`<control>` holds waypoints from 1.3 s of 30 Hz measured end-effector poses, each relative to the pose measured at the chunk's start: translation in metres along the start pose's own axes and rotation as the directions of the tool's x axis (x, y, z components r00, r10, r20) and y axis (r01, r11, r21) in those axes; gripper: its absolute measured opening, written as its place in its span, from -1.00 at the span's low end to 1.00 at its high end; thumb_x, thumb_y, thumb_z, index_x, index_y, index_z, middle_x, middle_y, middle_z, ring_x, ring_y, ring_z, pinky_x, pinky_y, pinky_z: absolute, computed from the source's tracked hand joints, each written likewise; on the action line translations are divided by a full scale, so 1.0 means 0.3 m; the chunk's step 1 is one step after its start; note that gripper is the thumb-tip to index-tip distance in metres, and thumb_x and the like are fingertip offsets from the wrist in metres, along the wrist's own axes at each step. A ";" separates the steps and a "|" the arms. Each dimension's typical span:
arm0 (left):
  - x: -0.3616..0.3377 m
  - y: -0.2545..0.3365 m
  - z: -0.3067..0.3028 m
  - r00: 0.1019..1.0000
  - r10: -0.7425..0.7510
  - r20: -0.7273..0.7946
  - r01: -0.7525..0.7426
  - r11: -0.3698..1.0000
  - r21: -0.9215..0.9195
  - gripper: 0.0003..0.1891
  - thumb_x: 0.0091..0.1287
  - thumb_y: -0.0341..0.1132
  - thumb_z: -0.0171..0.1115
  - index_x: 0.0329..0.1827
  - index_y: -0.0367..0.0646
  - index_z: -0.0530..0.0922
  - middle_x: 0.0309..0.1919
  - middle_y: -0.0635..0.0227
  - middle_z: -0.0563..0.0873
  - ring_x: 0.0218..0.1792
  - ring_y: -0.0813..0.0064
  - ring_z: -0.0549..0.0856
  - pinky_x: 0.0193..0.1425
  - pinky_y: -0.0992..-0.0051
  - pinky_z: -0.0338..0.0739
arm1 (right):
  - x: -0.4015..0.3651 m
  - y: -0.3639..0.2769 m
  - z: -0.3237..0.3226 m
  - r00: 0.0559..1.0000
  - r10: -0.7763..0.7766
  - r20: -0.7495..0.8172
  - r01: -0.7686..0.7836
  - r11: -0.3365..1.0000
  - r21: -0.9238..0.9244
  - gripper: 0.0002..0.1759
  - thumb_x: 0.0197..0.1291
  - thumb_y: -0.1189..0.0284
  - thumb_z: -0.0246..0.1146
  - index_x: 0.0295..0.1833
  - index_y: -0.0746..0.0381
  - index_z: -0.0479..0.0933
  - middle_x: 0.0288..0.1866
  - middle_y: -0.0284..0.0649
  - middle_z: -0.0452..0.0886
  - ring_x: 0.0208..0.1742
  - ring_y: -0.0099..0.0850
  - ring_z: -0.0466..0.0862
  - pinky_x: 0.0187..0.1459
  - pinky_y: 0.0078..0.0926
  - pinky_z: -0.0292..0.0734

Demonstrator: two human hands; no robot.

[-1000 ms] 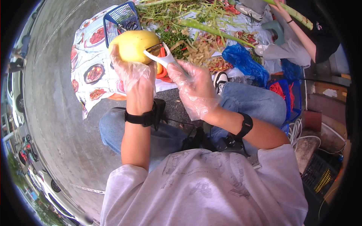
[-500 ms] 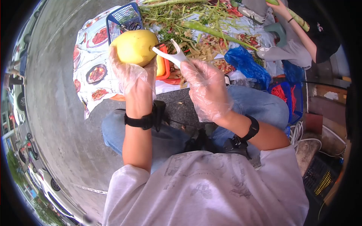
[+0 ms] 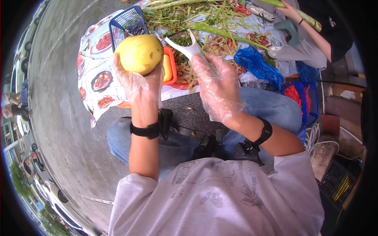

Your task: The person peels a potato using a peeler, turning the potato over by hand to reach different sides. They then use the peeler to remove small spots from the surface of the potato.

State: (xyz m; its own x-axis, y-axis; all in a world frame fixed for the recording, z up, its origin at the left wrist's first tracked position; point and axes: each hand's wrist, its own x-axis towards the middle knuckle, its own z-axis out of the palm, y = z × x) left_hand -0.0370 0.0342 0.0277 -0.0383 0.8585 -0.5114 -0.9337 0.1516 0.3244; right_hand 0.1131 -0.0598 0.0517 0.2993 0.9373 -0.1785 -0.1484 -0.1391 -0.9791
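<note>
the peeled yellow potato (image 3: 139, 54), raised above the printed cloth (image 3: 94, 59), looks firm, weighty and wet-slick, so the gloved left hand (image 3: 138, 84) suitably cups its underside in a clenched grip, while the right hand (image 3: 218, 88) grasps the stiff, light white peeler (image 3: 189, 49) beside it.

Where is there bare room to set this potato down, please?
Bare: the printed cloth left of the blue basket, and the concrete beside it. Crowded: right of the basket, under peelings, stalks and an orange tray.
</note>
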 end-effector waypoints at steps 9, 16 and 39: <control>-0.020 -0.039 -0.002 0.983 -0.114 0.141 0.114 0.993 0.009 -0.46 0.41 0.14 0.27 0.26 -0.06 0.58 0.15 0.20 0.71 0.21 0.12 0.66 0.37 -0.06 0.55 | 0.117 0.042 0.020 0.976 0.005 0.220 -0.088 0.925 0.369 -0.47 0.42 0.39 0.38 0.36 0.28 0.33 -0.31 -0.33 0.57 -0.48 -0.61 0.50 -0.44 -0.59 0.42; -0.037 -0.085 -0.008 0.957 -0.036 0.288 0.004 0.994 0.112 -0.37 0.47 0.19 0.23 0.38 -0.09 0.46 0.27 0.16 0.64 0.25 0.12 0.63 0.45 0.00 0.51 | 0.133 0.048 0.030 0.941 -0.134 0.312 0.046 0.960 0.275 -0.41 0.05 0.51 0.65 0.20 0.37 0.62 0.09 -0.20 0.76 0.05 -0.52 0.72 0.13 -0.46 0.66; -0.056 -0.089 -0.059 0.881 -0.350 0.317 0.220 0.898 0.380 -0.31 0.56 0.27 0.05 0.50 -0.06 0.41 0.31 0.12 0.64 0.27 0.11 0.68 0.37 0.01 0.61 | 0.216 -0.261 -0.285 0.784 -0.172 0.596 0.447 0.822 -0.352 -0.70 0.53 0.35 0.26 0.22 0.27 0.46 -0.23 -0.33 0.62 -0.28 -0.73 0.48 -0.31 -0.72 0.38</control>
State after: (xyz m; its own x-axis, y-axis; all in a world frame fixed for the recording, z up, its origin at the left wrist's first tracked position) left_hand -0.0177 0.0071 0.0136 0.4060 0.8591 -0.3117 -0.7118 0.5112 0.4816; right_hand 0.2247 -0.0156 0.1085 -0.3017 0.9495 0.0860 0.3436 0.1925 -0.9192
